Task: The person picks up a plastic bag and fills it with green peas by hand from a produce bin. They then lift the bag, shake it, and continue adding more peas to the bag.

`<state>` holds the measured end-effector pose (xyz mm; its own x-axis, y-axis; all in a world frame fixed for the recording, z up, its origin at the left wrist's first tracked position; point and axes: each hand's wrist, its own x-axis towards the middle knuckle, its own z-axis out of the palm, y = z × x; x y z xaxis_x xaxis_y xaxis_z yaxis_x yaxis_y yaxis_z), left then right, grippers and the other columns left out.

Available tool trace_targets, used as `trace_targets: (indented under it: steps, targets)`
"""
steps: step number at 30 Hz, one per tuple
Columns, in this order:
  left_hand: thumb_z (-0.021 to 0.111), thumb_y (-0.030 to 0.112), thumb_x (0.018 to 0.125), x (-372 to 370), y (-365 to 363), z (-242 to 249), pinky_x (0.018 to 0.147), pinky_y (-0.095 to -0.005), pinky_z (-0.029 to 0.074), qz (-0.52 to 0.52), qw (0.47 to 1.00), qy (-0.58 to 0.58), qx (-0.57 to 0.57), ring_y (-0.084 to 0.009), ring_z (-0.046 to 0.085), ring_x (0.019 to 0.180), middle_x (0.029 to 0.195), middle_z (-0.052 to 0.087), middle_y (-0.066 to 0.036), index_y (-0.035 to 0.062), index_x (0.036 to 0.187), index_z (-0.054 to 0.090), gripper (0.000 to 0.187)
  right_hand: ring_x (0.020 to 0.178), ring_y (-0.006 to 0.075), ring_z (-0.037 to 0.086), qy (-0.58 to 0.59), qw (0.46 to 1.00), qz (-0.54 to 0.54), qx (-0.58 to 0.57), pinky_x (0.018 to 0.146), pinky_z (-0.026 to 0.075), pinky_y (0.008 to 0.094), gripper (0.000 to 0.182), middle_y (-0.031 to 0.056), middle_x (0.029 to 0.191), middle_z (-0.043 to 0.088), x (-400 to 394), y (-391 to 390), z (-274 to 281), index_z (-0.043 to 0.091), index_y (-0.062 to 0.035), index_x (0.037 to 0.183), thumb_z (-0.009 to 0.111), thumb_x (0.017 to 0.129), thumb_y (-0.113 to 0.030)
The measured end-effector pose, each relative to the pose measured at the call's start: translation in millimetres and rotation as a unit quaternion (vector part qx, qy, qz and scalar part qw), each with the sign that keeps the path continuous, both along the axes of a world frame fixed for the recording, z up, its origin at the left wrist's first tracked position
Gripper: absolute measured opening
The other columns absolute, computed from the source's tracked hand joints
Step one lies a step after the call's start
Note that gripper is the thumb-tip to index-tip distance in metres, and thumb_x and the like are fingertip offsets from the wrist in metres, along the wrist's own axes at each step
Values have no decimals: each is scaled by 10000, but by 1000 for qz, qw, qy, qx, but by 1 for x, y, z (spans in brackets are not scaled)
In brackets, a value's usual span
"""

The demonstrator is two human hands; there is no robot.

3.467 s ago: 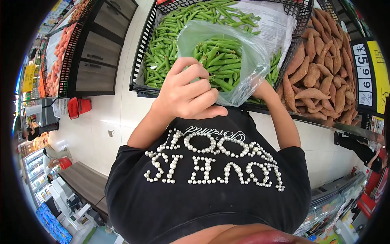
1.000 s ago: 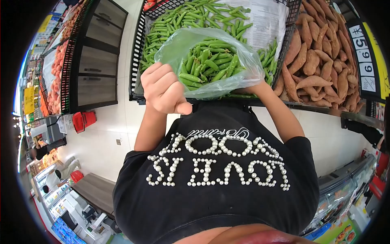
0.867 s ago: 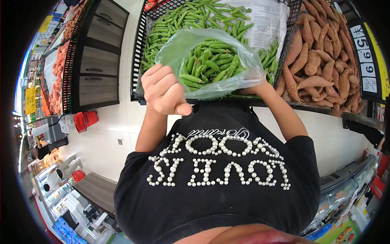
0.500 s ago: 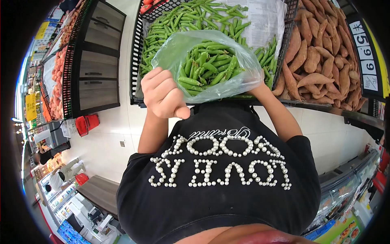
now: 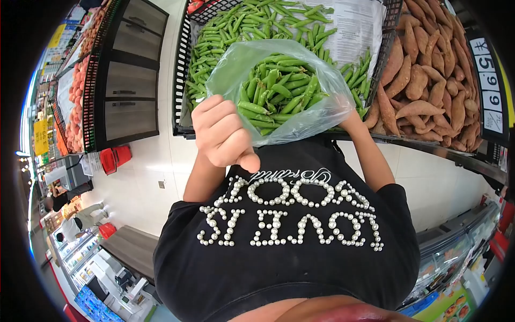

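A clear plastic bag (image 5: 322, 115), its mouth spread wide, holds a heap of green pea pods (image 5: 281, 91). My left hand (image 5: 224, 131) is closed in a fist on the bag's left rim, knuckles up. At the bag's right side, my right hand (image 5: 343, 110) grips the plastic; its fingers show only blurrily through the film. Beneath and behind the bag is a black crate (image 5: 181, 80) with loose pea pods (image 5: 225, 32) and a printed paper lining (image 5: 357, 29).
Sweet potatoes (image 5: 429, 86) fill the bin to the right, beside a price sign (image 5: 485, 86). Dark drawers (image 5: 131, 75) and a red basket (image 5: 115, 160) are on the left. A person (image 5: 75, 228) is farther off at the lower left.
The bag and both hands have shifted slightly down and to the right in the view. My left hand is still closed on the rim, and the bag's mouth remains wide.
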<state>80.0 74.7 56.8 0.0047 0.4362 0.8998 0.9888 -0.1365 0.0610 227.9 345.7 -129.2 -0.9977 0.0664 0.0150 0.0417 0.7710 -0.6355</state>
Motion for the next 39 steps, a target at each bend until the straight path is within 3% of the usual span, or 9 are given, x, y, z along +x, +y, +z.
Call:
trace_targets:
  steps: [9, 11, 19, 22, 25, 28, 32, 34, 39]
  targets:
    - [367, 529, 1003, 2, 1, 1, 417, -289, 192, -12, 1000, -4, 4, -174, 278, 400, 493, 283, -23, 47, 540, 302, 672, 969, 361, 601, 131, 979, -138, -77, 864, 462, 386, 291, 184, 974, 632, -7, 20, -4, 591, -11, 1004, 710, 754, -99]
    - [369, 525, 1004, 3, -2, 2, 415, -290, 194, -11, 1000, -2, 3, -175, 280, 400, 494, 282, -24, 48, 541, 301, 669, 954, 287, 611, 122, 972, -172, -104, 873, 456, 354, 290, 134, 963, 631, -14, 31, 4, 586, -16, 1006, 711, 757, -95]
    - [382, 522, 1003, 0, -4, 2, 407, -279, 204, -3, 1000, 28, -3, -174, 283, 400, 499, 266, -25, 50, 532, 290, 673, 834, 116, 576, 258, 928, -231, -137, 762, 466, 273, 250, 57, 881, 620, -43, 35, 135, 594, -37, 1000, 701, 782, -99]
    - [383, 529, 1000, 0, -3, 4, 403, -277, 204, 23, 999, 38, -23, -176, 287, 402, 502, 259, -25, 48, 530, 292, 679, 818, 106, 572, 359, 894, -166, -210, 731, 462, 262, 256, 42, 885, 609, -45, 11, 188, 603, -58, 1002, 705, 768, -80]
    - [380, 537, 999, -4, 2, 4, 398, -281, 206, 34, 998, 43, -10, -178, 292, 406, 506, 254, -23, 47, 533, 297, 681, 954, 153, 579, 376, 878, -38, -294, 833, 479, 274, 336, 62, 1050, 603, -42, -21, 224, 564, -50, 1034, 686, 745, 71]
    - [418, 589, 957, -7, 3, 0, 409, -290, 206, 49, 998, 42, 13, -175, 307, 422, 521, 258, -13, 92, 533, 290, 665, 814, 166, 594, 357, 910, 104, -182, 735, 478, 290, 250, 56, 914, 607, -56, -51, 233, 615, -66, 997, 696, 761, -79]
    - [425, 586, 956, 0, 3, 5, 399, -285, 224, 52, 998, 42, 11, -175, 314, 419, 517, 268, -14, 89, 525, 298, 671, 920, 267, 597, 135, 954, 246, -109, 825, 477, 356, 194, 96, 959, 610, -81, -81, 209, 627, -33, 964, 648, 772, -51]
    - [429, 578, 959, 2, 2, 4, 394, -282, 232, 56, 998, 39, 18, -174, 316, 415, 512, 272, -14, 86, 521, 301, 671, 924, 282, 590, 142, 948, 274, -79, 843, 471, 372, 195, 92, 962, 616, -92, -94, 172, 633, -39, 976, 641, 783, -64]
    - [343, 468, 1025, -4, -9, 1, 391, -285, 219, 64, 996, 54, 6, -180, 296, 395, 490, 262, -24, 43, 522, 329, 658, 934, 293, 584, 169, 931, 316, -70, 873, 461, 396, 220, 89, 982, 629, -79, -108, 164, 642, -50, 1003, 646, 785, -74]
